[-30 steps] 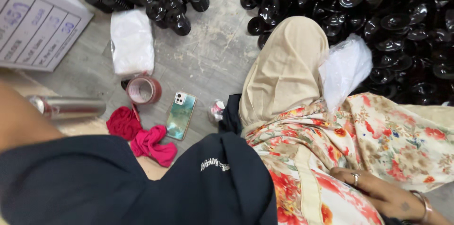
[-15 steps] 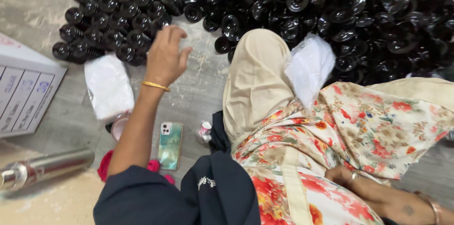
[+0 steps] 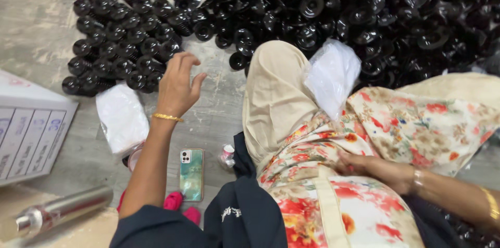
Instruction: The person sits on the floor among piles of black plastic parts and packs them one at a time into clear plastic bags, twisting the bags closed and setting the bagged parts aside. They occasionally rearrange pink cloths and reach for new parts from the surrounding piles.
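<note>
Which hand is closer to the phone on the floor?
The left hand is closer. It hangs over the floor beyond the phone, near the black parts. The right hand rests on the flowered lap, farther off.

We see a white cardboard box (image 3: 28, 133) with a ruled label at left, and a white plastic bag (image 3: 121, 118) beside it.

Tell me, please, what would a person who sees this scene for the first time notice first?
First comes the big heap of shiny black round parts spread over the grey floor across the top. Next, the left hand, with a gold bangle, reaches out open beside a tidy cluster of the same parts. The right hand rests on flowered cloth at the lower right.
</note>
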